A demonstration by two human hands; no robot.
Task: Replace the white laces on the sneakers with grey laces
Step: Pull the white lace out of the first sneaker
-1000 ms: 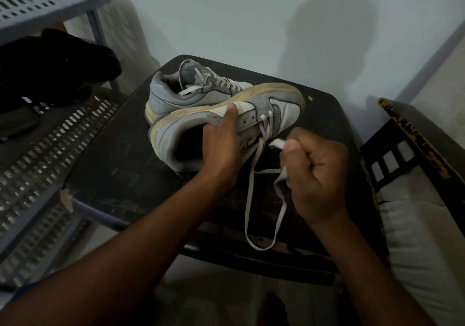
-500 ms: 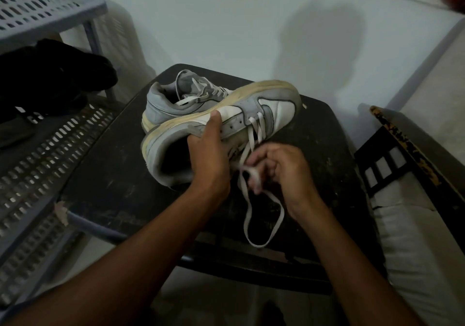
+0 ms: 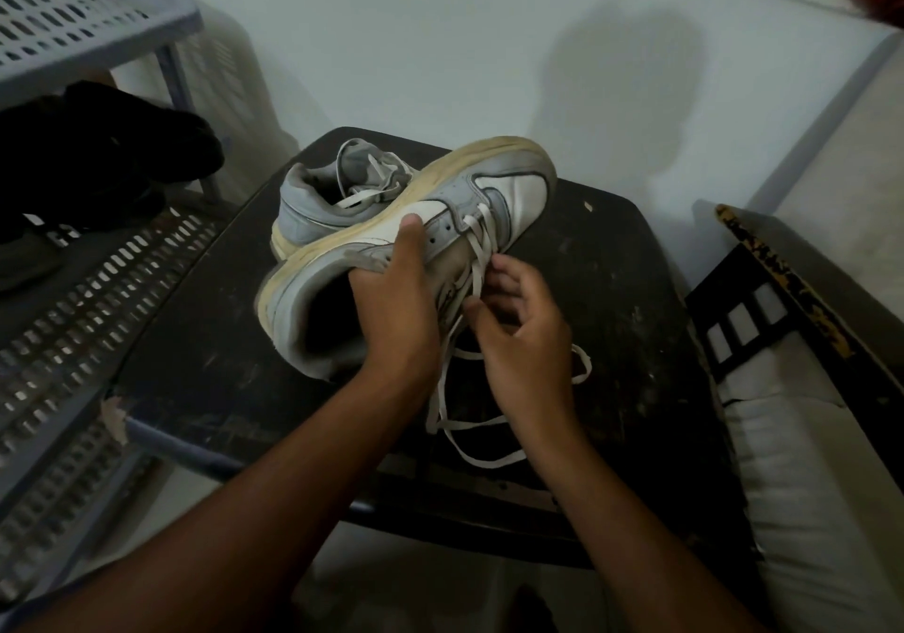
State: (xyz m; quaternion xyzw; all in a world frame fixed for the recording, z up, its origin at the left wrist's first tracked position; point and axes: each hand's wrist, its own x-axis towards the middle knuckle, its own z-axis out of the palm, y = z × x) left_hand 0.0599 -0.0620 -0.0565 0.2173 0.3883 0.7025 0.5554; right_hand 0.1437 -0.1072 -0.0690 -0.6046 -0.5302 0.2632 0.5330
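A dark, scuffed stool top [image 3: 611,290] fills the centre of the frame against a pale wall, with a perforated grey rack [image 3: 73,290] along the left edge and a dark slatted frame [image 3: 763,290] at the right.

Your left hand [image 3: 396,309] is clamped around the collar of the near sneaker [image 3: 440,221], thumb on the white side panel, holding it tipped on its side with the toe toward upper right of centre. Your right hand [image 3: 518,334] has its fingers curled at the white lace [image 3: 477,246] just beside the tongue; it looks pinched on a strand, though the exact contact is hard to see.

By my reading you are early in the job. On this shoe the upper eyelets already look bare, about 2 or 3 crossings remain near the toe, and the freed lace trails in loops over the front edge of the stool at lower centre. The second sneaker [image 3: 337,187], behind and touching the first at upper centre, is still laced in white. No grey laces are in view, so all the relacing is left.

For room: you have bare stool surface to the right of your right hand, and open space toward you. The rack is near on the left and the slatted frame near on the right, so pull the lace toward yourself.
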